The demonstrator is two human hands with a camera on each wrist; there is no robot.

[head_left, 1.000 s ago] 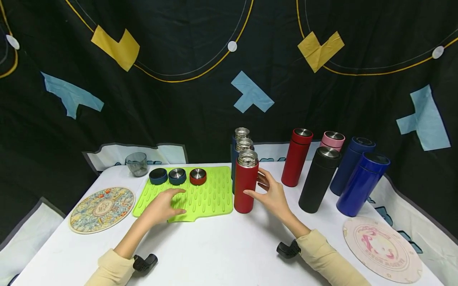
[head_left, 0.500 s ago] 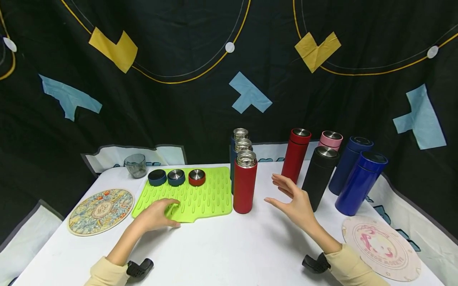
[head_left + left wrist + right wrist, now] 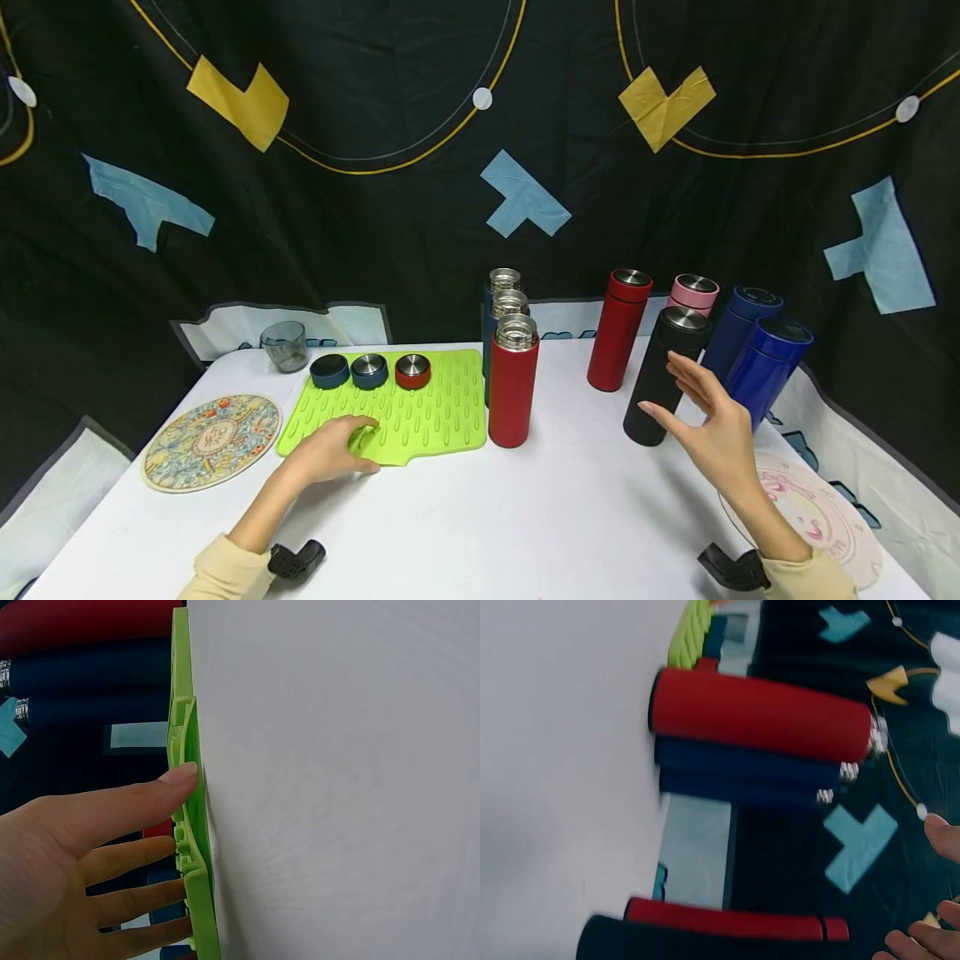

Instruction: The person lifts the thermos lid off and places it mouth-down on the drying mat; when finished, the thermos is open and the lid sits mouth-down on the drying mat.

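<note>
My left hand (image 3: pixel 326 450) is at the near left edge of a bright green ribbed mat (image 3: pixel 442 417), its thumb (image 3: pixel 181 778) against the mat's rim and its fingers loosely extended over the surface. Three lids stand along the mat's far side: a dark blue lid (image 3: pixel 330 372), a blue lid with a steel top (image 3: pixel 370 372) and a red lid (image 3: pixel 413 372). Right of the mat, an uncapped red thermos (image 3: pixel 513 396) stands before two uncapped blue thermoses (image 3: pixel 489 333). My right hand (image 3: pixel 712 425), fingers spread and holding nothing, overlaps a capped black thermos (image 3: pixel 654 379).
More capped thermoses stand at the right: a red one (image 3: pixel 619 333), a pink one (image 3: pixel 696 287), a navy one (image 3: pixel 738 329) and a glossy blue one (image 3: pixel 768 375). A grey glass (image 3: pixel 285 346) and a patterned round mat (image 3: pixel 213 442) lie left; a pink round mat (image 3: pixel 840 517) lies right.
My right hand has let go of the uncapped red thermos and moved right, in front of the black one. My left hand has shifted slightly left and down to the mat's near edge.
</note>
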